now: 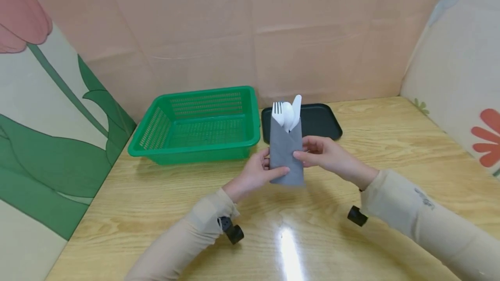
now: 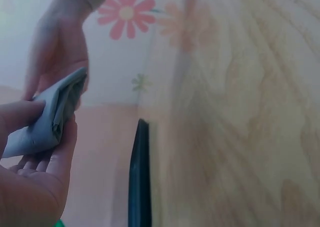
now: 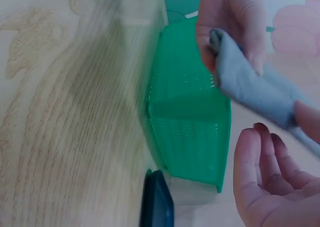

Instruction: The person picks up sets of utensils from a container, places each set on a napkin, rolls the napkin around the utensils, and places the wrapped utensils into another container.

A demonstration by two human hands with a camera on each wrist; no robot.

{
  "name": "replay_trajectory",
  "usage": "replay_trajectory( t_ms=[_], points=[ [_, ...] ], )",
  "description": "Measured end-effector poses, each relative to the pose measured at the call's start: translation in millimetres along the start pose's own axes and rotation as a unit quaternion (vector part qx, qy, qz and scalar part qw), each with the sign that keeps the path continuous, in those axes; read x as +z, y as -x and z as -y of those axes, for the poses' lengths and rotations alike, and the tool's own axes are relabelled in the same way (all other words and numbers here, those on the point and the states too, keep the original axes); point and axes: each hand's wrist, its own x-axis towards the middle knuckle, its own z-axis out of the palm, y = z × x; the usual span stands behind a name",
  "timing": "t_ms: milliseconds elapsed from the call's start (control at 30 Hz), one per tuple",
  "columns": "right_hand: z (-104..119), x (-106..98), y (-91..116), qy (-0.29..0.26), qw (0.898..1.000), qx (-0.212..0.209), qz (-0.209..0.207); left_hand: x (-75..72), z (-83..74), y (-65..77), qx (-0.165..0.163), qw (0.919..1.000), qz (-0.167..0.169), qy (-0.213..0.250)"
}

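Observation:
A grey napkin pouch (image 1: 286,155), folded with a diagonal front flap, is held upright above the table. Out of its top stand a white plastic fork (image 1: 277,114), a spoon (image 1: 288,114) and a knife (image 1: 297,109). My left hand (image 1: 261,169) grips the pouch's lower left side, thumb across the front and fingers behind. At the right edge my right hand (image 1: 326,156) has its thumb on the front; in the right wrist view its curled fingertips (image 3: 260,129) come close under the back of the pouch. The cutlery's lower ends are hidden inside.
A green plastic basket (image 1: 207,153) with perforated walls stands at the back left of the wooden table (image 1: 156,220). To its right lies a black tray (image 1: 322,122), partly behind the pouch. A pink cloth backdrop (image 1: 273,38) hangs behind them.

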Motion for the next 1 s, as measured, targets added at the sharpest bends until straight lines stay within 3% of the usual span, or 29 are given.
replay_trajectory(
  t_ms=[167,467,800,1000],
  points=[
    [-6.9,-2.5,-13.5,-0.034,0.999,0.016,-0.010,-15.3,-6.0,4.2,0.015,0.9988,-0.042,-0.020],
    [-6.2,18.4,-60.8,-0.012,0.999,0.010,-0.031,-37.6,-19.6,9.7,0.003,0.9934,-0.101,-0.053],
    [11.6,44.1,-98.5,-0.058,0.997,0.014,-0.057,-47.7,-27.9,12.2,-0.003,0.9927,-0.113,-0.041],
    [17.5,49.3,-111.0,-0.053,0.995,0.017,-0.080,-50.8,-28.8,13.0,-0.006,0.9932,-0.108,-0.045]
  ],
)
